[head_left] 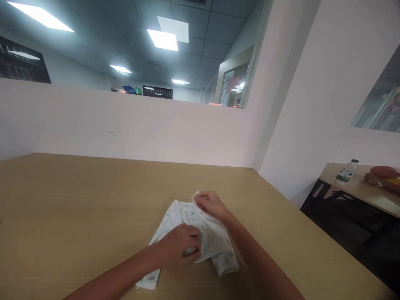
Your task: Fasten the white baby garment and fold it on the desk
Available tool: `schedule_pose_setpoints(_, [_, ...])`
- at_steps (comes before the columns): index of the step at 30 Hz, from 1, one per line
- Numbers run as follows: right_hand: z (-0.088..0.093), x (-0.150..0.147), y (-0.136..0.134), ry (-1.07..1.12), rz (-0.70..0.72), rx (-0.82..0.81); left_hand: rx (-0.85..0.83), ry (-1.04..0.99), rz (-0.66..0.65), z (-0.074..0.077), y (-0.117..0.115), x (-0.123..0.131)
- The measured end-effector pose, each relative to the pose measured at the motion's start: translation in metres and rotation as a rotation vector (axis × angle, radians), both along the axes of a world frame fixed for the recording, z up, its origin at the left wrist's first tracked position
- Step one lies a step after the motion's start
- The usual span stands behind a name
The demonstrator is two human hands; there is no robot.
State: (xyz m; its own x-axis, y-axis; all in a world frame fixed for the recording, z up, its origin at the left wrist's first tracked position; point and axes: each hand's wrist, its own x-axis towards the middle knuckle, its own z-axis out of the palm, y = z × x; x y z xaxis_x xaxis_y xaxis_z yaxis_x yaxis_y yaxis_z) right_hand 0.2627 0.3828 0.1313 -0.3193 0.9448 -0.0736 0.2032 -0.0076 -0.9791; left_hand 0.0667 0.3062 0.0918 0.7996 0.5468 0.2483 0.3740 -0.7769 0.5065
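Note:
A small white garment (215,239) with a faint printed pattern lies crumpled on the wooden table (78,208), near its front middle. My left hand (179,248) rests on the cloth's near side, fingers curled and pinching a fold. My right hand (211,205) grips the far upper edge of the same garment, fingers closed on the fabric. Both forearms reach in from the bottom of the view.
A white partition wall (125,129) runs along the table's far edge and a white wall stands at the right. Beyond a dark gap, another table (362,189) holds a plastic bottle (346,172); another person's hand (379,177) rests there.

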Motion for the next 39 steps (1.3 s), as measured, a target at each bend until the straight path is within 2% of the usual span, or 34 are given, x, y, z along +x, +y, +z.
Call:
schedule_pose_setpoints(2, [-0.001, -0.008, -0.002, -0.047, 0.202, -0.052, -0.002, -0.009, -0.014, -0.001, -0.001, 0.001])
schedule_pose_setpoints(3, [-0.002, -0.008, -0.002, -0.058, 0.251, -0.057, -0.009, -0.016, -0.024, -0.001, -0.001, 0.001])
schedule_pose_setpoints(7, [0.000, 0.002, 0.003, -0.107, 0.173, 0.080, -0.034, -0.043, -0.033, 0.004, 0.000, -0.001])
schedule_pose_setpoints(10, [0.001, 0.013, 0.002, -0.306, 0.276, 0.118, -0.025, -0.097, 0.082, 0.002, 0.005, -0.004])
schedule_pose_setpoints(12, [0.000, 0.018, 0.000, -0.476, 0.398, 0.093, -0.030, -0.124, 0.200, -0.003, 0.010, -0.006])
schedule_pose_setpoints(14, [-0.003, 0.021, -0.002, -0.577, 0.450, 0.052, -0.050, -0.091, 0.283, -0.007, 0.015, -0.010])
schedule_pose_setpoints(16, [-0.004, 0.023, -0.003, -0.595, 0.480, -0.004, -0.071, -0.011, 0.318, -0.007, 0.018, -0.013])
schedule_pose_setpoints(19, [-0.008, 0.024, -0.001, -0.497, 0.552, -0.056, -0.103, 0.058, 0.323, 0.000, 0.020, -0.016])
schedule_pose_setpoints(21, [-0.015, 0.021, 0.003, -0.393, 0.453, 0.048, -0.120, 0.011, 0.353, 0.007, 0.026, -0.015])
schedule_pose_setpoints(22, [-0.020, 0.019, 0.006, -0.352, 0.333, 0.146, -0.124, -0.026, 0.383, 0.010, 0.031, -0.013])
schedule_pose_setpoints(25, [-0.044, 0.008, 0.014, -0.352, -0.156, 0.440, -0.126, -0.100, 0.495, 0.009, 0.057, -0.006])
schedule_pose_setpoints(26, [-0.052, 0.005, 0.016, -0.393, -0.280, 0.484, -0.132, -0.108, 0.521, 0.005, 0.067, -0.003])
schedule_pose_setpoints(27, [-0.061, 0.003, 0.017, -0.424, -0.344, 0.495, -0.141, -0.112, 0.536, 0.000, 0.077, 0.001])
schedule_pose_setpoints(29, [-0.074, 0.004, 0.019, -0.460, -0.372, 0.483, -0.155, -0.114, 0.541, -0.014, 0.091, 0.005])
schedule_pose_setpoints(33, [-0.087, 0.015, 0.021, -0.418, -0.271, 0.397, -0.189, -0.118, 0.460, -0.038, 0.098, 0.006])
schedule_pose_setpoints(36, [-0.087, 0.025, 0.022, -0.312, -0.191, 0.319, -0.210, -0.150, 0.387, -0.044, 0.094, 0.001])
schedule_pose_setpoints(39, [-0.086, 0.032, 0.022, -0.185, -0.117, 0.261, -0.222, -0.186, 0.363, -0.043, 0.092, -0.002])
